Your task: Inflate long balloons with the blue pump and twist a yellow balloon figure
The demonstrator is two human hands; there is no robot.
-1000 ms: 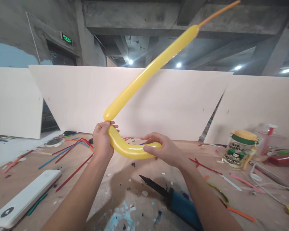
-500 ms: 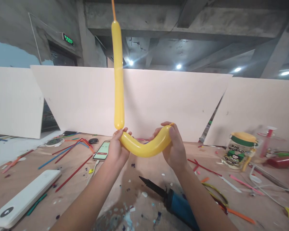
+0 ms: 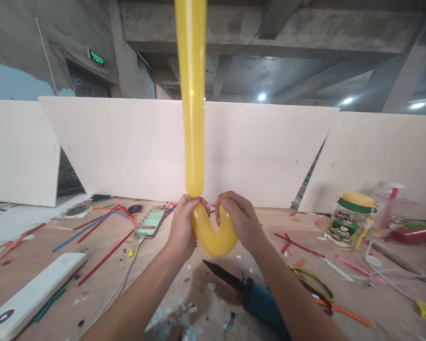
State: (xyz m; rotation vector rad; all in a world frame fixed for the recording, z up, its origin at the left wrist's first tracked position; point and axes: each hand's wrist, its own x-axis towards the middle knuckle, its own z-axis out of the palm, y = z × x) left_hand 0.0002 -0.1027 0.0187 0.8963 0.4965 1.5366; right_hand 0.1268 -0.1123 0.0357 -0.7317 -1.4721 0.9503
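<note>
A long yellow balloon (image 3: 194, 109) rises straight up out of the top of the view. Its lower section is bent into a tight U (image 3: 215, 239) between my hands. My left hand (image 3: 183, 226) is closed on the pinch point where the upright part meets the U. My right hand (image 3: 239, 220) is closed on the other end of the U, with the small knot showing at its fingertips. Both hands are held close together above the table.
A blue and black hand pump (image 3: 255, 296) lies on the brown table (image 3: 99, 284) just below my hands. A phone (image 3: 152, 221) on a white cable, a white power bank (image 3: 31, 296), several loose uninflated balloons (image 3: 102, 218) and a labelled jar (image 3: 351, 219) lie around. White boards (image 3: 120, 147) stand behind.
My hands came together, folding the lower section from a wide curve into a tight U. The long part swung from leaning right to upright and now stands nearer the camera.
</note>
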